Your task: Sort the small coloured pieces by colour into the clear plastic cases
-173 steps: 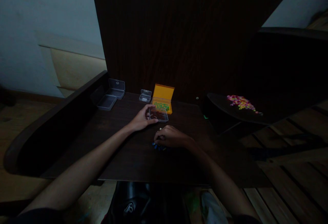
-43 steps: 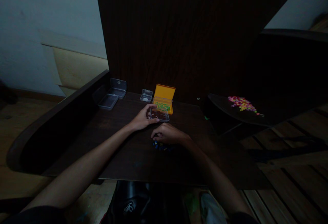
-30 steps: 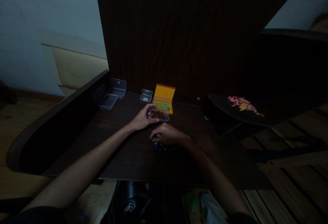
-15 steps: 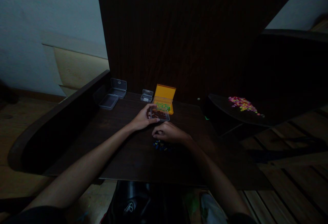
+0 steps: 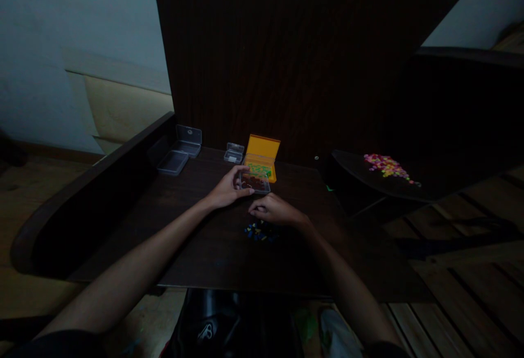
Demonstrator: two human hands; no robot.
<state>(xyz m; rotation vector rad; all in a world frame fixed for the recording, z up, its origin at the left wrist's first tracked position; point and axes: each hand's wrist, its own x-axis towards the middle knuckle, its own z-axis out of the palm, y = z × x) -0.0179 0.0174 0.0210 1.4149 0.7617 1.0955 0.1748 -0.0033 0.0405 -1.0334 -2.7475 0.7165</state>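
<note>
My left hand [image 5: 230, 188] grips the left end of a clear plastic box [image 5: 262, 190], thumb along its near side. Small dark reddish pieces [image 5: 254, 182] show inside the box. Just behind it stands an open yellow-orange box [image 5: 264, 147] with bright green pieces [image 5: 260, 169] in it. My right hand [image 5: 272, 208] hovers near the box's front edge with its fingers curled and pinched together; whatever they may hold is too small and dark to make out. Below that hand lies a small pile of blue and yellow pieces [image 5: 258, 231] on the dark wooden surface [image 5: 213, 254].
Toward the back left sit an open clear case [image 5: 187, 148], a shallow clear tray [image 5: 173, 162] and a small open clear box [image 5: 234, 153]. Pink and yellow pieces [image 5: 387, 166] are heaped on a dark ledge to the right. A raised wooden side [image 5: 102, 178] borders the left.
My right hand has shifted slightly right, uncovering more of the blue and yellow pile. My left hand keeps the clear box in nearly the same place.
</note>
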